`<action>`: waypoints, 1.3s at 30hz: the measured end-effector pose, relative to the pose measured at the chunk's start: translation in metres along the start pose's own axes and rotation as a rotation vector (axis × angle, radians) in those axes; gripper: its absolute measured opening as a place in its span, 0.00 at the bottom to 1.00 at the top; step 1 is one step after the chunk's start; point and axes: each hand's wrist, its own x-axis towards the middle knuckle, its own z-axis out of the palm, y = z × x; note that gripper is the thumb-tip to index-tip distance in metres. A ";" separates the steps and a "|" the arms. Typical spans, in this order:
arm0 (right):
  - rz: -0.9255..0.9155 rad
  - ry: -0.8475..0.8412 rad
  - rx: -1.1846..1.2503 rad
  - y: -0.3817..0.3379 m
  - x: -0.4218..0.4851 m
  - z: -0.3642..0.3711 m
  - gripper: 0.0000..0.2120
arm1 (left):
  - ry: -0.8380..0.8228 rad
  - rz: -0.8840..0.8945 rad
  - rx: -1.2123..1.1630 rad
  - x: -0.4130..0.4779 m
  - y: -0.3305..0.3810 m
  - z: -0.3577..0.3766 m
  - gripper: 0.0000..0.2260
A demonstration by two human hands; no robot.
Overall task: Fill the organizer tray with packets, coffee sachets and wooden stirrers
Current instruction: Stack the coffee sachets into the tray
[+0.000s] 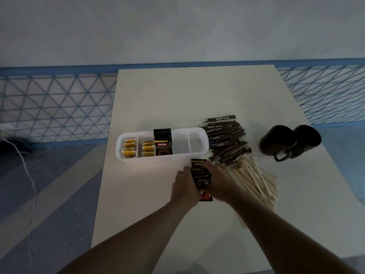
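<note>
A white organizer tray (183,155) lies across the table. Its two left compartments hold yellow packets (129,148). One black Kopiko coffee sachet (162,142) stands upright in the third compartment. The two right compartments look bare. Just in front of the tray, my left hand (184,187) and my right hand (219,179) grip a stack of black coffee sachets (200,173) between them, one hand on each side. A red-edged sachet (205,196) shows under the hands. Brown sugar sticks (225,135) lie in a heap right of the tray. Wooden stirrers (256,180) fan out beside my right hand.
Two black mugs (286,142) lie on their sides at the table's right. The white table (197,95) stands against a pale wall, with a blue lattice rail (55,107) on both sides. A white cable (29,184) runs over the floor on the left.
</note>
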 end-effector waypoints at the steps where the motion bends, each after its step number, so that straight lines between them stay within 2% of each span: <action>1: -0.014 -0.004 0.008 0.000 0.000 0.000 0.17 | -0.001 0.003 -0.003 0.001 -0.001 0.000 0.22; 4: -0.066 -0.003 0.036 0.000 -0.002 0.000 0.06 | -0.003 0.022 -0.002 0.001 -0.003 -0.001 0.20; 9: -0.082 -0.066 0.034 0.000 -0.006 -0.006 0.03 | -0.020 0.069 0.019 0.002 -0.009 -0.008 0.18; 13: -0.058 -0.098 0.065 -0.001 -0.005 -0.016 0.04 | -0.080 0.112 -0.001 0.002 -0.012 -0.016 0.10; 17: -0.022 -0.046 0.133 -0.009 -0.001 -0.023 0.06 | -0.145 0.094 -0.086 0.002 -0.015 -0.028 0.05; 21: -0.013 0.081 0.293 -0.019 0.003 -0.027 0.14 | -0.136 0.053 -0.253 0.001 -0.014 -0.045 0.06; 24: 0.006 0.127 0.416 -0.026 0.005 -0.030 0.14 | -0.099 0.009 -0.374 -0.001 -0.015 -0.058 0.05; 27: 0.058 0.105 0.485 -0.024 0.004 -0.027 0.14 | -0.082 -0.020 -0.410 -0.001 -0.019 -0.067 0.05; 31: 0.199 0.075 0.329 -0.015 0.002 -0.016 0.13 | -0.068 -0.069 -0.429 -0.002 -0.027 -0.074 0.04; 34: 0.308 0.175 0.193 -0.016 -0.001 -0.006 0.12 | -0.070 -0.103 -0.447 -0.005 -0.033 -0.074 0.04; 36: 0.355 0.246 0.169 -0.019 -0.001 0.002 0.15 | -0.063 -0.118 -0.470 -0.007 -0.038 -0.073 0.04; 39: 0.411 0.263 0.158 -0.026 0.002 0.013 0.23 | -0.056 -0.135 -0.510 -0.011 -0.043 -0.070 0.05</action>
